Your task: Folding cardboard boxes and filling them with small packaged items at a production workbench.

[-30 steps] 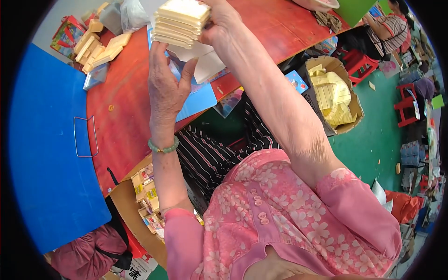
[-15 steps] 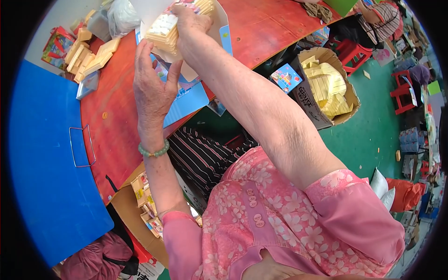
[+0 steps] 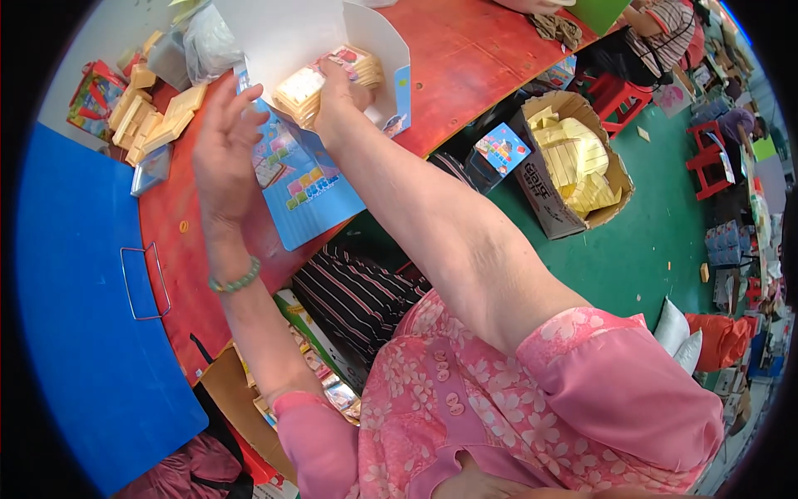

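Note:
An opened cardboard box (image 3: 401,79) with a white inside and blue printed outside stands on the red table. My right hand (image 3: 339,98) reaches into it, its fingers closed on a stack of thin pale wooden pieces (image 3: 298,93) with printed tops. Part of the stack is covered by that hand. My left hand (image 3: 226,154), with a green bead bracelet (image 3: 236,276) at its wrist, hovers left of the box. Its fingers are apart and nothing is in them. The box's blue printed flap (image 3: 303,204) hangs toward me over the table edge.
Wooden blocks (image 3: 173,121) and a clear plastic container (image 3: 152,170) lie at the far left. A blue board (image 3: 83,291) borders the table. Beneath is a carton of small packs (image 3: 332,378). Rightward stand a carton of yellow pieces (image 3: 575,158), red stools (image 3: 619,104) and another person (image 3: 665,33).
My left hand has drawn back from the box to the left. The right hand and the stack now sit lower inside the box, and more of the blue flap shows.

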Motion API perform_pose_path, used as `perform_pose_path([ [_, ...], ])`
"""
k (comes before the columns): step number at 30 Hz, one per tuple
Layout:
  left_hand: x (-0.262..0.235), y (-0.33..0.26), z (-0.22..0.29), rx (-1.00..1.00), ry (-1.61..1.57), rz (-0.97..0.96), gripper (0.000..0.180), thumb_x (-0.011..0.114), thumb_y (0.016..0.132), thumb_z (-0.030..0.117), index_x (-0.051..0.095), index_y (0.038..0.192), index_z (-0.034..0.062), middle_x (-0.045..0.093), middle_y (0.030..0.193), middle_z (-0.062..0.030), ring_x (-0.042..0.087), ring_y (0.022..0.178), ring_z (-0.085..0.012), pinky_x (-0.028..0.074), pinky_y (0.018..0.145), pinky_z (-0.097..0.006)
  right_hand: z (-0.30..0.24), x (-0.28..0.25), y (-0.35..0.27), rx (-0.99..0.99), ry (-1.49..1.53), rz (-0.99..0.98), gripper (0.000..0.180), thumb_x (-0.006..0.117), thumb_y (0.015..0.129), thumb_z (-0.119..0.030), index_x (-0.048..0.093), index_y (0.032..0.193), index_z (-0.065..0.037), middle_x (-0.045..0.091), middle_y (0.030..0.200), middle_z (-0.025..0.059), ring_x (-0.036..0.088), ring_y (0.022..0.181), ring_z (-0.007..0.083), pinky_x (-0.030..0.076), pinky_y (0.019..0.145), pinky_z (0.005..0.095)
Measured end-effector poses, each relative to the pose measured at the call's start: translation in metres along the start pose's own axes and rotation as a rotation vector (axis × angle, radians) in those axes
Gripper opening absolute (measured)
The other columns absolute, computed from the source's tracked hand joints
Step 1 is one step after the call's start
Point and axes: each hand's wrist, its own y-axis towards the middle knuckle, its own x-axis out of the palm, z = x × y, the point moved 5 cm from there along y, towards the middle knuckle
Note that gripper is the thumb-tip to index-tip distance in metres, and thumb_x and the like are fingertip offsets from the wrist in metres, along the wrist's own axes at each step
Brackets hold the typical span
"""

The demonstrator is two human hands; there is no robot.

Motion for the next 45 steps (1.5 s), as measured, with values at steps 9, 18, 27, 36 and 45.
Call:
perform_pose_path([
  [9,-0.017,0.088,-0.098,-0.247,-0.103,0.053,0.067,0.062,0.09,0.051,0.05,0.132,-0.0002,0.059,0.122,-0.0122,0.056,0.109,-0.019,0.045,0.093,-0.033,-0.002,0.006,-0.032,-0.068,-0.061,0.378,0.052,0.056,0.095,-0.028,0.032,0.134,-0.004,0.06,0.117,0.0204,0.067,0.1,0.0355,0.06,0.076,0.0496],
  [18,0.005,0.085,-0.115,-0.301,-0.646,-0.033,0.07,0.038,0.098,0.059,0.042,0.141,0.0038,0.049,0.141,-0.0093,0.045,0.128,-0.0195,0.036,0.103,-0.036,-0.044,-0.041,0.001,0.003,-0.871,0.344,0.064,0.064,0.088,-0.047,0.048,0.127,0.0,0.06,0.112,0.0178,0.068,0.087,0.0273,0.061,0.07,0.0431],
  [27,0.021,0.073,-0.129,-0.341,-0.595,0.111,0.069,0.027,0.1,0.059,0.038,0.144,0.0067,0.046,0.143,-0.0091,0.044,0.13,-0.0231,0.033,0.109,-0.036,-0.045,-0.031,-0.002,0.095,-0.957,0.193,0.057,0.058,0.092,-0.048,0.05,0.125,-0.002,0.062,0.102,0.015,0.069,0.087,0.0265,0.063,0.063,0.0371],
  [36,0.03,0.069,-0.125,-0.376,-0.625,0.127,0.072,0.026,0.099,0.063,0.04,0.142,0.0062,0.05,0.139,-0.0093,0.049,0.124,-0.0235,0.039,0.103,-0.035,-0.036,-0.038,-0.003,-0.173,-0.851,0.257,0.05,0.06,0.094,-0.043,0.052,0.122,-0.002,0.062,0.106,0.0119,0.064,0.083,0.0213,0.057,0.061,0.0307],
  [45,0.022,0.068,-0.147,-0.369,-0.628,0.139,0.074,0.027,0.098,0.064,0.044,0.139,0.0049,0.054,0.134,-0.011,0.052,0.12,-0.0234,0.042,0.1,-0.035,-0.04,-0.05,-0.016,-0.078,-0.93,0.259,0.043,0.068,0.091,-0.028,0.058,0.112,0.008,0.061,0.104,0.0146,0.063,0.089,0.0196,0.06,0.077,0.0281],
])
